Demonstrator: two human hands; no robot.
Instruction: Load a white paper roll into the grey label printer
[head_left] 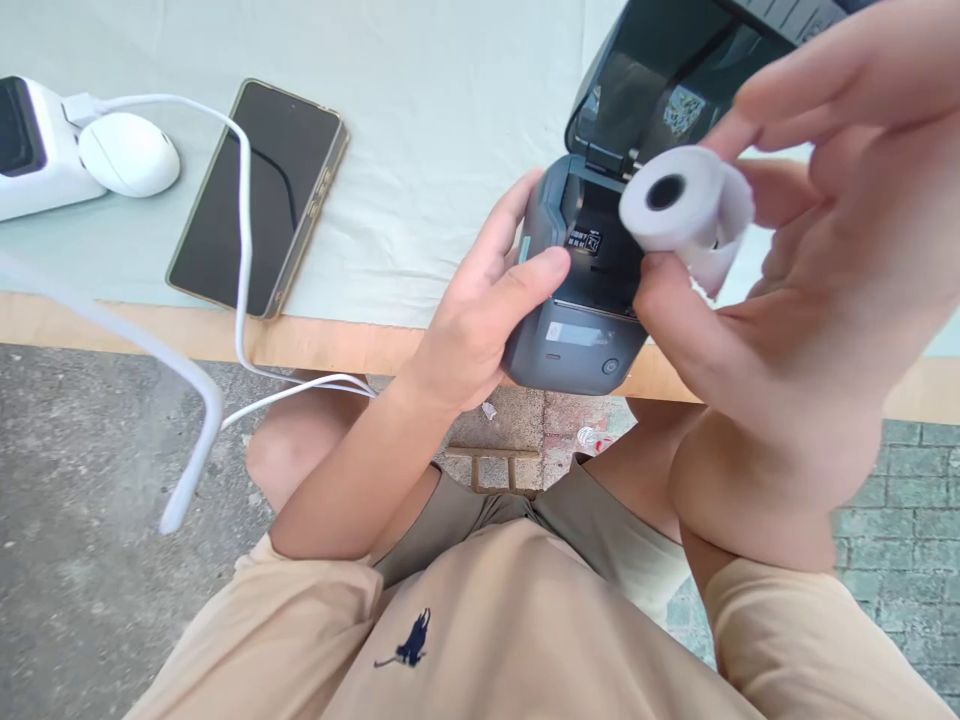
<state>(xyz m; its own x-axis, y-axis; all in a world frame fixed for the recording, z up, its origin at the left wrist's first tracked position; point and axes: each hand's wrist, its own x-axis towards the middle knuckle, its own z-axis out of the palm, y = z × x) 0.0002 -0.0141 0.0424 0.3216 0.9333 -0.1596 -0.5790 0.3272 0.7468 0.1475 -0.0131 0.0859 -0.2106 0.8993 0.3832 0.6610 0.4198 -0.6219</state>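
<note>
A dark grey handheld printer [577,345] is at the table's front edge, its lid [660,80] raised and its black inner compartment exposed. My left hand [499,290] is wrapped round the printer's left side, thumb on the front rim. Between the thumb and fingers of my right hand [795,230] is a white paper roll [679,200] with a dark core. The roll is above the right part of the compartment, with a loose flap of paper on its right side. My right palm looks large and close to the camera.
A dark phone [259,195] lies on the pale green cloth [420,100]. A white device with a dark screen [34,150] and a white rounded object [129,155] are at the left. White cables [244,230] cross the phone and hang over the wooden edge [352,345].
</note>
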